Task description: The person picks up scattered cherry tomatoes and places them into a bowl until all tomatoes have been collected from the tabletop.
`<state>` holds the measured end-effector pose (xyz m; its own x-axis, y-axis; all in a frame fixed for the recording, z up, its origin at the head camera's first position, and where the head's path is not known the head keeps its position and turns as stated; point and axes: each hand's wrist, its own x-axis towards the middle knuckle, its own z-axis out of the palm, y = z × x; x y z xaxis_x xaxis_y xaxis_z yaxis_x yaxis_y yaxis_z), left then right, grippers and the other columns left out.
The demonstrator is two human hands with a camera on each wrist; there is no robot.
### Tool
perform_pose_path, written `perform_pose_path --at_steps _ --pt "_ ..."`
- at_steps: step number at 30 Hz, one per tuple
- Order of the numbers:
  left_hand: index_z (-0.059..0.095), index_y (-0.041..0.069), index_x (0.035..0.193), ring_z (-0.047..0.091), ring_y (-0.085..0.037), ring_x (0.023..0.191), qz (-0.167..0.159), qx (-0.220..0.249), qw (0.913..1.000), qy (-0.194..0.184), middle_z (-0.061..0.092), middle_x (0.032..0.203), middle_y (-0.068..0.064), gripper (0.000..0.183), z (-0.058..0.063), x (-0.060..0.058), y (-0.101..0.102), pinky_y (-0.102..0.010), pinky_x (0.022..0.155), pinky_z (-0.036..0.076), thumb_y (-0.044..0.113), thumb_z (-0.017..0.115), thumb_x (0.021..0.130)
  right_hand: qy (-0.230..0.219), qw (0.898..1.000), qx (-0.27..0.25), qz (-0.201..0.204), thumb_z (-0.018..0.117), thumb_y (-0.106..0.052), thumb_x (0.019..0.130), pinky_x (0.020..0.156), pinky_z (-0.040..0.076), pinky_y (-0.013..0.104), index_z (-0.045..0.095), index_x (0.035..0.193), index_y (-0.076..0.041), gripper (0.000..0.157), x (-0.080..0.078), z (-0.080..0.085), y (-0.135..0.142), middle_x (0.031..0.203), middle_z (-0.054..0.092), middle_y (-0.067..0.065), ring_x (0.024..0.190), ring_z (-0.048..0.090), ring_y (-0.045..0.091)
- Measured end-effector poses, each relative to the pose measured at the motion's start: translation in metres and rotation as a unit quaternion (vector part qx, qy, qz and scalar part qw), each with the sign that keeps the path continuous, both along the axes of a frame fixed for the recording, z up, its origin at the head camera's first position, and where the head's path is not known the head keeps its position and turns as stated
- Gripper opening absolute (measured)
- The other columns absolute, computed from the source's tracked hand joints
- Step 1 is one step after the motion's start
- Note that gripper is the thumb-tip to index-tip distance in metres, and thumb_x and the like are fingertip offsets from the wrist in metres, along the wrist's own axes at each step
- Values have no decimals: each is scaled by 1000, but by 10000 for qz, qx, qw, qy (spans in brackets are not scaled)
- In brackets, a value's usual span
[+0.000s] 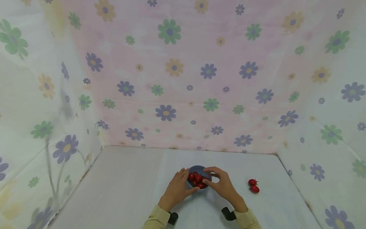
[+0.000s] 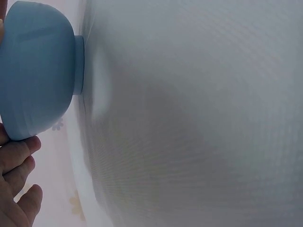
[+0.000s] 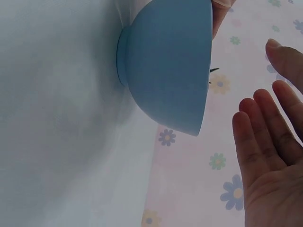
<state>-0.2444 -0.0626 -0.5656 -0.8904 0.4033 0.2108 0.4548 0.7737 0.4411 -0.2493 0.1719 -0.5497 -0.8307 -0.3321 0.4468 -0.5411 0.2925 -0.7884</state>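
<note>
A blue bowl (image 1: 197, 168) with several red cherry tomatoes (image 1: 198, 178) in it stands on the white table. My left hand (image 1: 176, 188) holds the bowl from its left side, fingers along the far side and thumb near the front rim. In the left wrist view, fingertips (image 2: 32, 144) touch the bowl's wall (image 2: 40, 71). My right hand (image 1: 224, 187) hovers at the bowl's right rim, thumb and fingers apart. The right wrist view shows this hand (image 3: 272, 156) beside the bowl (image 3: 170, 66) with nothing between its fingers. A tomato stem pokes above the rim there.
Two more cherry tomatoes (image 1: 254, 186) lie together on the table (image 1: 128, 178), to the right of the right hand. Flower-patterned cloth walls (image 1: 188, 95) enclose the table at the back and both sides. Black wrist mounts (image 1: 228, 213) sit below both hands.
</note>
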Motion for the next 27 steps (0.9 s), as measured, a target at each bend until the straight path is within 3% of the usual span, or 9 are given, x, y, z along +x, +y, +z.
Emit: perform_pose_path --at_steps 6,17,23,27 --pt "44 -4 150 42 -36 146 49 -36 9999 -94 49 153 -20 94 -2 -2 0 -54 120 34 64 66 90 -236 9985 159 -475 83 -13 86 96 58 43 70 120 -1 38 11 -2 8 120 71 16 112 67 30" --pt "46 -6 148 43 -37 145 2 45 10000 3 50 151 -22 93 1 0 0 -54 119 35 65 66 90 -912 9855 420 -1365 84 -6 82 97 58 38 72 118 -7 37 32 -11 41 118 73 11 111 68 26" --pt "45 -5 149 41 -37 146 -10 20 10000 -28 49 152 -22 95 -3 -3 0 -53 121 34 67 63 90 -967 9782 593 -1741 83 -2 82 97 58 35 72 119 -6 39 36 -12 62 119 73 11 110 68 32" --pt "43 -5 150 39 -37 147 -15 -29 9999 -150 48 153 -21 97 -4 -3 0 -52 121 32 68 62 90 -738 9743 765 -1984 84 -1 81 95 58 29 72 118 -5 39 39 -13 77 117 74 9 110 68 29"
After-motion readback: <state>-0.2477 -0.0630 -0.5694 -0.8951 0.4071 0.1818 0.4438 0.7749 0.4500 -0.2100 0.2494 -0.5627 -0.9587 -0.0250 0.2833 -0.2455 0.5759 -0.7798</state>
